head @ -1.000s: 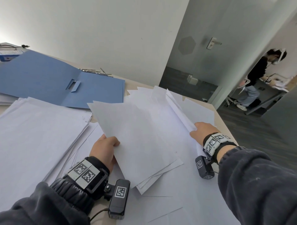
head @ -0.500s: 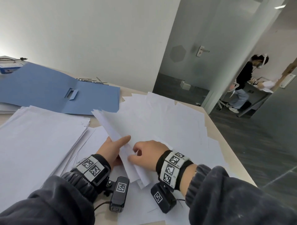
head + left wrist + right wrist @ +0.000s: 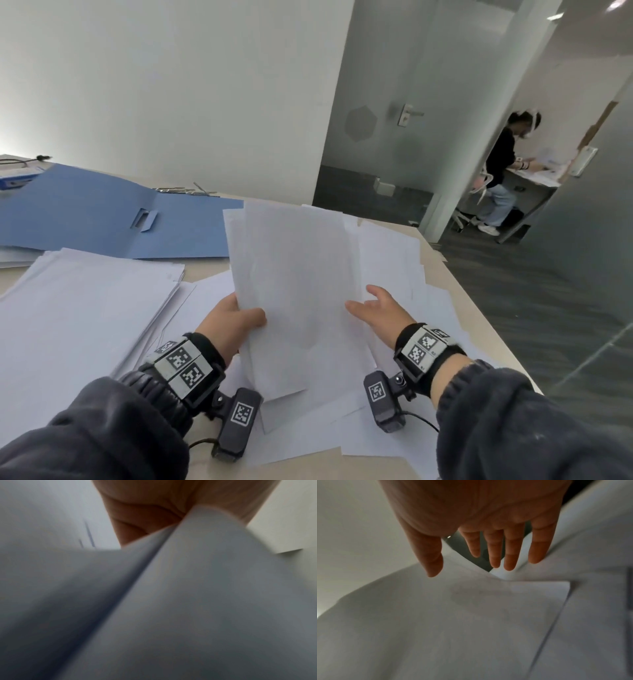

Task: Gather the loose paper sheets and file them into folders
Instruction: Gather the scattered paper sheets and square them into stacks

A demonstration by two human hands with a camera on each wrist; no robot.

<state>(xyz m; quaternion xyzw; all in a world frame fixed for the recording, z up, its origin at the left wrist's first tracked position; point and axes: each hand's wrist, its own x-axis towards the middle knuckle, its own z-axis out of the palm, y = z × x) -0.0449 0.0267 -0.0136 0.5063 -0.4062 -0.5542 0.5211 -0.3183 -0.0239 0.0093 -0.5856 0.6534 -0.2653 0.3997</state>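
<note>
White paper sheets (image 3: 294, 291) lifted over the scattered pile (image 3: 394, 260), pinched by left hand (image 3: 233, 322). Right hand (image 3: 380, 311) spread, fingers straight, empty. Gathering step; next likely squaring edges before blue folder (image 3: 102, 212).

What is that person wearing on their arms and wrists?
Dark grey sleeves cover both arms. The left wrist band and right wrist band are black with white square-patterned tags. A small black camera with its own tag and a thin cable hangs under each wrist. The hands are bare.
</note>
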